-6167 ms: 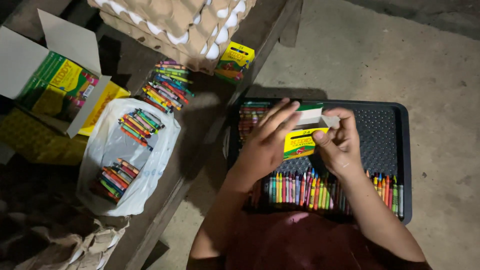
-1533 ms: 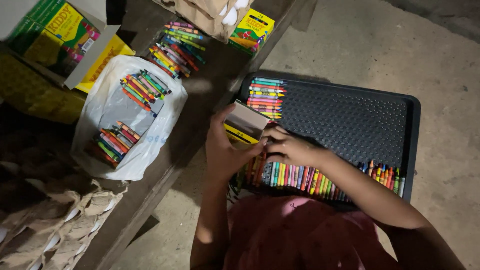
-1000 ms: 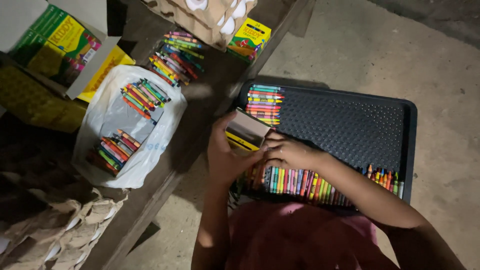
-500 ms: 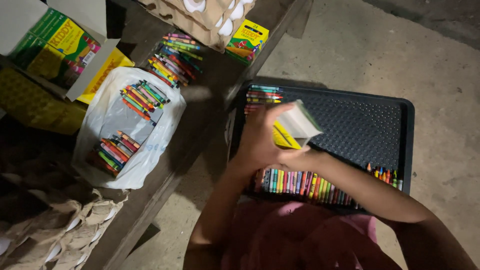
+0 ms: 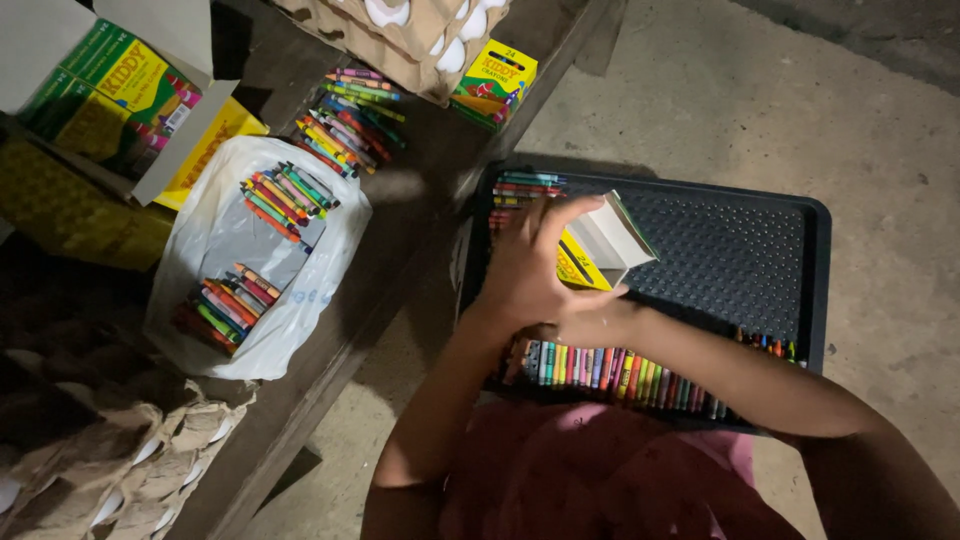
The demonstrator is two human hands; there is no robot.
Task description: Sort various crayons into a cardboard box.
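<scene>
Nearest me, a row of waxy crayons [image 5: 620, 368] lies along the 6 o'clock edge of my black, dimpled plastic tray [image 5: 760, 240]. Above it my left hand [image 5: 525, 275] grips the small yellow cardboard crayon box [image 5: 600, 250], flap open; my right hand [image 5: 590, 322] tucks beneath, its fingers hidden. Tilted like this, the thin box could crush or spill. At 10 o'clock, crayon bundles [image 5: 290, 195] rest on a white plastic bag [image 5: 250, 260] on the wooden tabletop [image 5: 400, 230].

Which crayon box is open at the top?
The yellow-and-green cardboard crayon box held in the left hand over the black tray; the crayon box by the egg trays is shut.
</scene>
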